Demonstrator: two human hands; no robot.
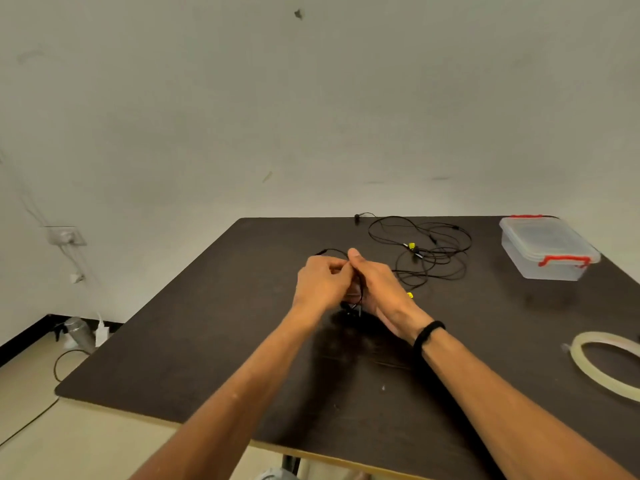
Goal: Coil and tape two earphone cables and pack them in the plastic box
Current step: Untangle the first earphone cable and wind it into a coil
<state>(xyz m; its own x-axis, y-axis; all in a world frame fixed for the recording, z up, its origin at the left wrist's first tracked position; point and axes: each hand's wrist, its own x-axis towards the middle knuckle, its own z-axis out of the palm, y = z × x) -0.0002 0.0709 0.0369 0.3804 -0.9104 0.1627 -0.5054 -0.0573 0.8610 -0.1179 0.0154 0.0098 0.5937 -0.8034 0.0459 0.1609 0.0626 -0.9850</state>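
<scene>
Over the middle of the dark table (214,344), my left hand (320,284) and my right hand (379,287) meet around a black earphone cable (356,299). Loops of it hang between the palms, and a short end arcs out to the left of my fingers. My left fingers pinch the cable; my right hand holds the loops, thumb pointing up. A second black earphone cable (424,249) lies loose and tangled behind, with a yellow tag on it. The clear plastic box (549,251), lid on with red clips, stands at the far right. A roll of clear tape (604,365) lies near the right edge.
The table's back edge meets a pale wall. On the floor to the left are a wall socket with a trailing cord and some small items. The table's front edge runs just under my forearms.
</scene>
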